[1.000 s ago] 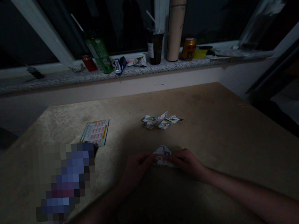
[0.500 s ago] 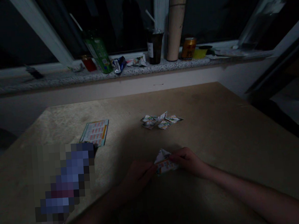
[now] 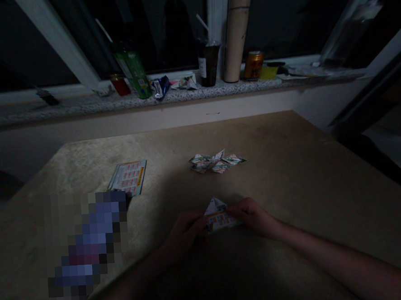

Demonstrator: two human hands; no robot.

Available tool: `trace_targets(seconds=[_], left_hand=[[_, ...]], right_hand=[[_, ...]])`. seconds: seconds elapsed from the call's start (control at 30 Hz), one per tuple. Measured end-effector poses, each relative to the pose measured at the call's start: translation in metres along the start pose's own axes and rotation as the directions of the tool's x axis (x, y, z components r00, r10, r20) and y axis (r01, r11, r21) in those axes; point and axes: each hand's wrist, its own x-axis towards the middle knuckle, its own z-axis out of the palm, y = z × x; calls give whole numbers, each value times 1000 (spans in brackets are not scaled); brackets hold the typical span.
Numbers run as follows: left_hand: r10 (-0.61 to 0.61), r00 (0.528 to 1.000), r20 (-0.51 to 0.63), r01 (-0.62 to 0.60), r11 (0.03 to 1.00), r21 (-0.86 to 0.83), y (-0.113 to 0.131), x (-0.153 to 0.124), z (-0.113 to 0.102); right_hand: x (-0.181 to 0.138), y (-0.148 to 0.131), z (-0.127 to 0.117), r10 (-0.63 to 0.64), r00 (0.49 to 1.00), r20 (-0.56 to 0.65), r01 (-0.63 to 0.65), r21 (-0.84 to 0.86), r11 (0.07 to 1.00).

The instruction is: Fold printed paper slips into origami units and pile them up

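Observation:
A small folded piece of printed paper (image 3: 218,215) sits low over the tan table (image 3: 290,171), held between both hands. My left hand (image 3: 183,236) pinches its left edge with closed fingers. My right hand (image 3: 254,217) grips its right side, fingers curled. A white pointed flap sticks up at the top of the folded paper. Further back lies a little pile of folded paper pieces (image 3: 216,161). A flat printed sheet (image 3: 128,177) lies to the left.
A pixelated blurred object (image 3: 87,243) lies on the table's left. The stone windowsill (image 3: 65,106) behind holds a green bottle (image 3: 132,68), a red can (image 3: 119,84), a dark cup with a straw (image 3: 208,61), a tall beige tube (image 3: 236,34), an orange can (image 3: 253,65) and wrappers.
The folded paper has been turned and worked between the fingers, its orange print now facing up. My left hand dropped slightly, then came back to the paper's left edge.

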Motion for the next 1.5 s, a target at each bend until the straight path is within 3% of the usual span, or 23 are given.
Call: trace_targets(seconds=[0.33,0.6,0.83,1.0,1.17,1.5], left_hand=[[-44,998,51,38,992,117,3,0,0],[-11,999,34,6,988,156,-5,-1,2],[-71,997,-14,72,990,119,0,-2,2],[-91,996,-11,91,991,93,4,-2,4],[-94,996,-1,93,993,71,2,-1,6],[-34,999,-10,35,994,99,7,0,3]], right_hand=[[2,7,0,-97,981,-167,42,-304,952],[0,4,1,-174,974,-141,130,-280,951],[0,1,0,-290,912,-290,182,-345,921],[-2,-5,5,-138,954,-267,90,-184,979],[-3,-4,9,-34,959,-283,16,-66,998],[-10,-9,7,-230,931,-282,142,-300,943]])
